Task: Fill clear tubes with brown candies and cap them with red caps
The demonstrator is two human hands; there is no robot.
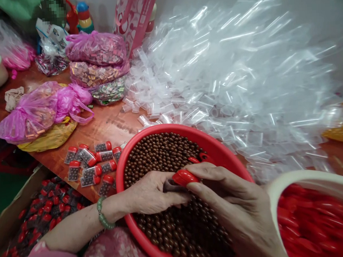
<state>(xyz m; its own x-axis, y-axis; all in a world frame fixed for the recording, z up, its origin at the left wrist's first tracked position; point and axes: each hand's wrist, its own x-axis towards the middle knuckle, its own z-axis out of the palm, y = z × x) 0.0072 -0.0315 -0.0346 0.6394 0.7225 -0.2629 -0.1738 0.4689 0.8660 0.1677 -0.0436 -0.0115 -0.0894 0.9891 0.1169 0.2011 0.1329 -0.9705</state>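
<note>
Over a red basin of small brown balls, my two hands meet. My left hand, with a green bead bracelet at the wrist, is closed around a small clear container with dark contents, mostly hidden by the fingers. My right hand pinches a glossy red cap between thumb and fingers, at the container's end. Whether cap and container touch is unclear. A few red pieces lie on the balls near the basin's far wall.
Clear plastic tubes are heaped behind the basin. A white tub of red caps stands at right. Filled red-capped containers lie left of the basin; more fill a box below. Bags of small packets sit at back left.
</note>
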